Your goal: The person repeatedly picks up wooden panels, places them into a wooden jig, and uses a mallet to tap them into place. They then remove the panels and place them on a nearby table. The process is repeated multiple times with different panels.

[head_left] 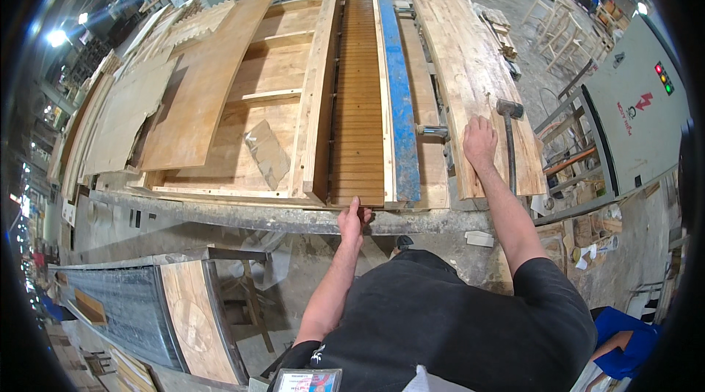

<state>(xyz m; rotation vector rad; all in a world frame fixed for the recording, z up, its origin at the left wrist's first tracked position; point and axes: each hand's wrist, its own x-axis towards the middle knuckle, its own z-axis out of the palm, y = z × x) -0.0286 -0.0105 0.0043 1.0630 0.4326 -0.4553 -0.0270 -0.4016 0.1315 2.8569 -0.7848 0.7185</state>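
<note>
A long brown wooden panel [358, 98] with fine dark lines across it lies lengthwise between a pale timber frame and a blue beam [402, 98]. At its near end is my left hand [352, 221], thumb on top and fingers curled beneath the edge, partly hidden. My right hand [479, 144] rests on a thick pale wooden slab [459, 47], fingers laid on its surface, holding nothing. Just right of that hand lies a hammer [510, 128] with a dark head and long handle. A metal cylinder [432, 131] juts out beside the blue beam.
To the left sits a wooden frame [299, 164] with crosspieces, a cardboard piece [267, 155] inside and a plywood sheet [209, 76] leaning over it. A grey control cabinet [633, 109] stands at right. Behind my left arm is a dark-topped table [125, 311].
</note>
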